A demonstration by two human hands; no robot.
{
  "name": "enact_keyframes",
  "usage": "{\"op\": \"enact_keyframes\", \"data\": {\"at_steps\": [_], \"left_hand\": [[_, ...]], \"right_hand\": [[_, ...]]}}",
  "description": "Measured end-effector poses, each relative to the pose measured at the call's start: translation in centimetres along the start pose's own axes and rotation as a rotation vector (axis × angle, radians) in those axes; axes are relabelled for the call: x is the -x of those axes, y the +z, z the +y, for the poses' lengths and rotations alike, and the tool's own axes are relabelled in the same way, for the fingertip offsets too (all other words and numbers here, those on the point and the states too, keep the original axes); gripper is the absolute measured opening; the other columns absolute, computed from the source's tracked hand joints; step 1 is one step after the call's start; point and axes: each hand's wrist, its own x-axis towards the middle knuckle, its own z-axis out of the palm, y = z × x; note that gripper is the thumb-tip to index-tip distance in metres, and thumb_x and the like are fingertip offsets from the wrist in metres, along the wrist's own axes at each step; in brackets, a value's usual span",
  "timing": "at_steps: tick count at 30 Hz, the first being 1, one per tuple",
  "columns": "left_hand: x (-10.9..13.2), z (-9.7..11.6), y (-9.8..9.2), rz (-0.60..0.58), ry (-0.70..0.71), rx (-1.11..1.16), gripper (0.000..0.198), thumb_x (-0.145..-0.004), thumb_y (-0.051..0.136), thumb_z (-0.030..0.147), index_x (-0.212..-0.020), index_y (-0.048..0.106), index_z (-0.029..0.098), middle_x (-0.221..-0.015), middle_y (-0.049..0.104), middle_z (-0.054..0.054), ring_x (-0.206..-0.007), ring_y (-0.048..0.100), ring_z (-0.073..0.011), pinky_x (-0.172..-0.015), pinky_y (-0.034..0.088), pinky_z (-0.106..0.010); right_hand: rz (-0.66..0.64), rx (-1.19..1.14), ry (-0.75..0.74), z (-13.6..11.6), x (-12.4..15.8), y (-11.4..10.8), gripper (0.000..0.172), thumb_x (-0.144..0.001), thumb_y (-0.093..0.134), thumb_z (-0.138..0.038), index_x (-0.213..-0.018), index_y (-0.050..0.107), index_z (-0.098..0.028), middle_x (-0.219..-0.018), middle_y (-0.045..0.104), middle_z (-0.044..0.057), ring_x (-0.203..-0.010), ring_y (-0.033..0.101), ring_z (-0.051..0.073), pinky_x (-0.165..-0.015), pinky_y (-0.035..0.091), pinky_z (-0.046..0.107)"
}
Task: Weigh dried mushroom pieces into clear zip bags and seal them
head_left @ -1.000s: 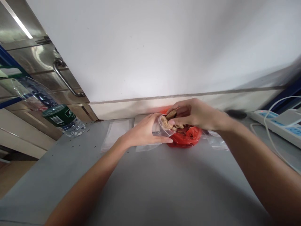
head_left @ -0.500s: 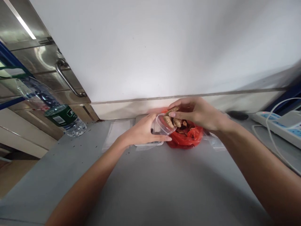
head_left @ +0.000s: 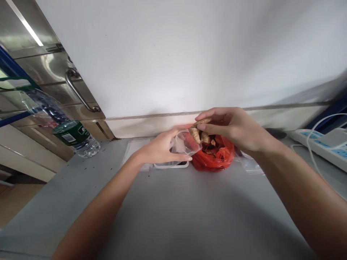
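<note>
My left hand (head_left: 159,148) grips a small clear plastic cup (head_left: 186,142), tilted with its mouth toward the right. My right hand (head_left: 230,127) pinches a few brown, knobbly root pieces (head_left: 199,130) at the cup's rim. Just below and behind them lies an open red plastic bag (head_left: 217,157) with more brown pieces inside, on the grey tabletop (head_left: 176,213). A clear lid or flat bag (head_left: 170,165) lies under my left hand.
A water bottle with a green label (head_left: 73,137) lies at the table's left edge. Clear zip bags (head_left: 251,164) lie beside the red bag. A white power strip (head_left: 322,144) with cables sits at the right. A steel cabinet with a handle (head_left: 78,92) stands at the back left.
Both hands have lifted slightly. The cup has tipped more toward the right hand, and the brown pieces now sit at its rim instead of inside it.
</note>
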Motion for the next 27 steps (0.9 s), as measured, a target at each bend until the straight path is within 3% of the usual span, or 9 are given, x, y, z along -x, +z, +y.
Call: {"op": "enact_keyframes", "data": {"at_steps": [5,9,13,17,20,27], "left_hand": [[0.1,-0.7,-2.0,-0.009,0.026,-0.248,0.072,-0.082,0.075,0.04,-0.149,0.048,0.032,-0.144,0.054,-0.008,-0.133,0.052,-0.0295,-0.113,0.044,-0.045],[-0.5,-2.3,-2.3,-0.094,0.06,-0.323,0.057,-0.086,0.06,0.014,-0.14,0.057,0.03,-0.138,0.057,-0.006,-0.124,0.058,-0.0252,-0.102,0.051,-0.037],[-0.9,-3.7,-1.8,-0.237,0.083,-0.399,0.072,-0.073,0.048,-0.007,-0.137,0.06,0.024,-0.148,0.055,-0.007,-0.136,0.052,-0.0242,-0.11,0.044,-0.034],[-0.3,-4.4,-2.2,-0.251,0.018,-0.473,0.094,-0.073,0.05,-0.006,-0.158,0.035,0.031,-0.168,0.032,-0.004,-0.152,0.035,-0.0259,-0.118,0.038,-0.036],[0.5,-4.5,-3.2,-0.222,-0.011,-0.499,0.097,-0.077,0.05,-0.003,-0.161,0.024,0.036,-0.17,0.028,-0.001,-0.154,0.031,-0.0257,-0.12,0.037,-0.039],[1.2,-2.7,-4.6,-0.216,-0.064,-0.511,0.09,-0.072,0.044,-0.006,-0.156,0.039,0.026,-0.163,0.042,-0.003,-0.148,0.041,-0.0234,-0.12,0.037,-0.039]], "right_hand": [[0.084,-0.026,0.006,0.6,-0.4,-0.6,0.037,-0.065,0.088,-0.046,-0.086,0.073,-0.019,-0.075,0.071,0.003,-0.069,0.064,0.016,-0.065,0.054,0.033],[0.097,-0.01,0.03,1.3,-0.8,-0.9,0.036,-0.063,0.089,-0.045,-0.082,0.073,-0.02,-0.075,0.071,0.003,-0.068,0.064,0.016,-0.062,0.054,0.031],[0.103,0.005,0.042,1.8,-1.0,-0.8,0.036,-0.058,0.091,-0.046,-0.076,0.073,-0.02,-0.07,0.068,0.001,-0.067,0.061,0.015,-0.06,0.052,0.029],[0.067,0.057,0.037,2.4,-1.2,-1.2,0.036,-0.061,0.089,-0.049,-0.077,0.073,-0.021,-0.073,0.071,0.002,-0.069,0.064,0.017,-0.064,0.053,0.031],[0.057,0.165,0.055,2.8,-1.4,-1.6,0.033,-0.068,0.085,-0.047,-0.082,0.072,-0.02,-0.074,0.074,0.004,-0.066,0.065,0.018,-0.063,0.053,0.032],[0.018,0.269,0.08,3.1,-1.5,-1.9,0.029,-0.076,0.077,-0.047,-0.086,0.068,-0.021,-0.073,0.073,0.004,-0.062,0.062,0.017,-0.06,0.051,0.032]]}}
